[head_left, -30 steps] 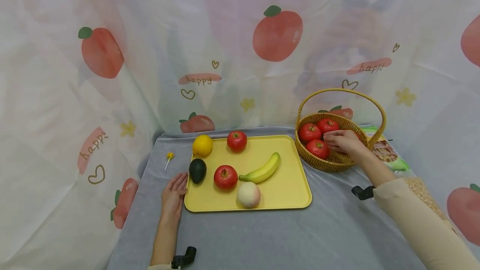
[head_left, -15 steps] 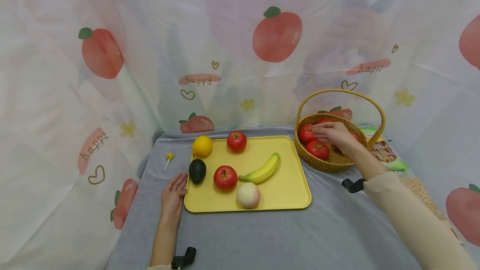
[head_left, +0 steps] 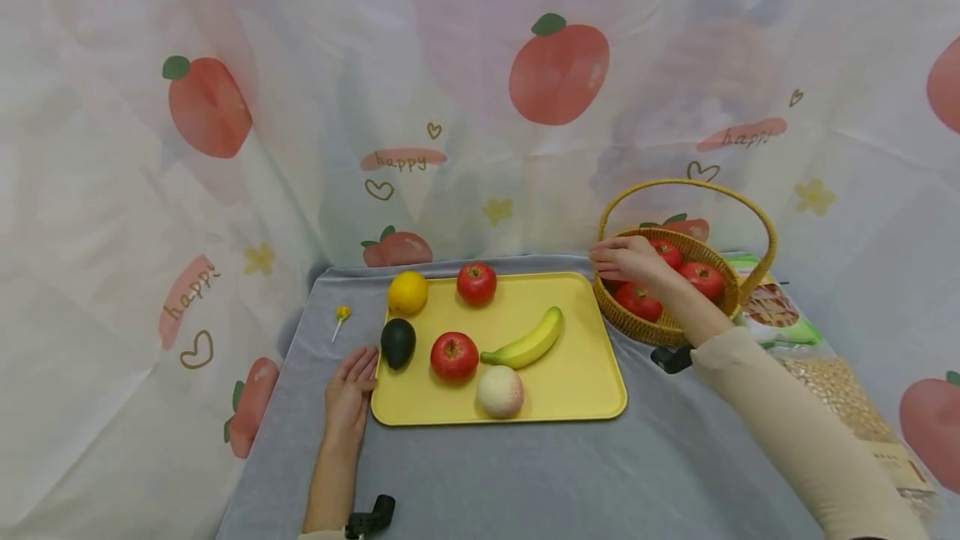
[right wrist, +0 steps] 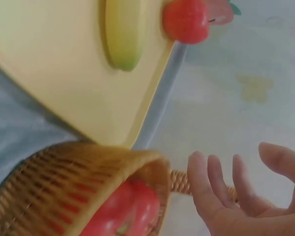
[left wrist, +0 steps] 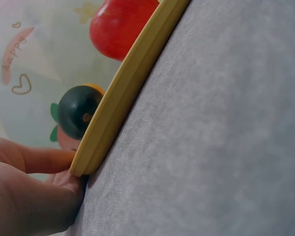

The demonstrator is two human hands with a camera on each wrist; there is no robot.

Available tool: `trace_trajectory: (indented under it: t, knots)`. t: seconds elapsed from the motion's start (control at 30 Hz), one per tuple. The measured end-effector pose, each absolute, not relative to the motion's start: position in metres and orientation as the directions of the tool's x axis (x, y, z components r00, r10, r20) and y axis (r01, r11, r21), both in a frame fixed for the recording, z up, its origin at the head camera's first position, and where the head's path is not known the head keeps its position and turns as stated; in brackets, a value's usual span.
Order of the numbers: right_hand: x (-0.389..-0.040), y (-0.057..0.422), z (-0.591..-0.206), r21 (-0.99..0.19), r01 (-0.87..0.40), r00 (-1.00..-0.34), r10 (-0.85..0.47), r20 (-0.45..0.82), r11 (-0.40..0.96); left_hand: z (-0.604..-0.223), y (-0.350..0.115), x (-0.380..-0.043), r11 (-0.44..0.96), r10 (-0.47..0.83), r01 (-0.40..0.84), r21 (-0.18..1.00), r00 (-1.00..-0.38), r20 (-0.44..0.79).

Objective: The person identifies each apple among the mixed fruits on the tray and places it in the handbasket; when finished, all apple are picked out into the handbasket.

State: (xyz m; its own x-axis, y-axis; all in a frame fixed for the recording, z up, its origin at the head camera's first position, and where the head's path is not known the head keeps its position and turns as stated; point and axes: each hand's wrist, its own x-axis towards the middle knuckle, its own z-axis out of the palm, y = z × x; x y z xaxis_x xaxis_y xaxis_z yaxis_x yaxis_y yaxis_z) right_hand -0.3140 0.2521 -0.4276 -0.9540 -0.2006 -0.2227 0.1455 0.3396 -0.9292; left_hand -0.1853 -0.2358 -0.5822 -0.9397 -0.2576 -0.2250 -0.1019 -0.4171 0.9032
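My left hand (head_left: pixel 348 397) rests on the cloth at the left side of the yellow tray (head_left: pixel 570 390), fingers straight; in the left wrist view its fingertip meets the tray's rim (left wrist: pixel 96 140). Nearest to it on the tray is a dark green avocado (head_left: pixel 397 343). My right hand (head_left: pixel 632 261) hovers over the left part of the wicker basket (head_left: pixel 637 330), holding nothing; the right wrist view shows its fingers (right wrist: pixel 201 184) loosely spread. Several red apples (head_left: pixel 703 280) lie in the basket, one mostly hidden under the hand.
The tray also bears a lemon (head_left: pixel 408 292), two red apples (head_left: pixel 453 357), a banana (head_left: pixel 527 342) and a pale peach (head_left: pixel 500 392). A lollipop (head_left: pixel 342 322) lies left of it. Right of the basket are a green-edged packet (head_left: pixel 776 311) and a bag of grains (head_left: pixel 840 390).
My right hand has moved left across the basket, from its right part to its left rim. An apple at the basket's right side, covered before, now shows. My left hand has stayed put.
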Motion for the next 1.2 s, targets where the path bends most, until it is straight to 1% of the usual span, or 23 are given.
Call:
trace_trajectory:
  t: [0.3, 0.63, 0.77, 0.93, 1.2]
  knots:
    - [-0.325, 0.226, -0.424, -0.919, 0.178, -0.937, -0.225, -0.267, 0.351, -0.581, -0.235, -0.185, -0.402, -0.257, -0.109, 0.909, -0.939, -0.227]
    - [-0.334, 0.198, -0.426, -0.934, 0.197, -0.927, -0.254, -0.276, 0.297, -0.582, -0.236, -0.186, -0.411, -0.243, -0.114, 0.904, -0.943, -0.229]
    - [-0.339, 0.187, -0.431, -0.939, 0.229, -0.921, -0.255, -0.294, 0.258, -0.583, -0.236, -0.186, -0.409, -0.248, -0.115, 0.906, -0.941, -0.231]
    - [-0.341, 0.172, -0.434, -0.939, 0.243, -0.916, -0.263, -0.304, 0.243, -0.582, -0.237, -0.184, -0.404, -0.254, -0.111, 0.908, -0.940, -0.228]
    - [-0.342, 0.153, -0.437, -0.934, 0.226, -0.913, -0.275, -0.302, 0.277, -0.581, -0.236, -0.185, -0.418, -0.260, -0.090, 0.904, -0.942, -0.214]
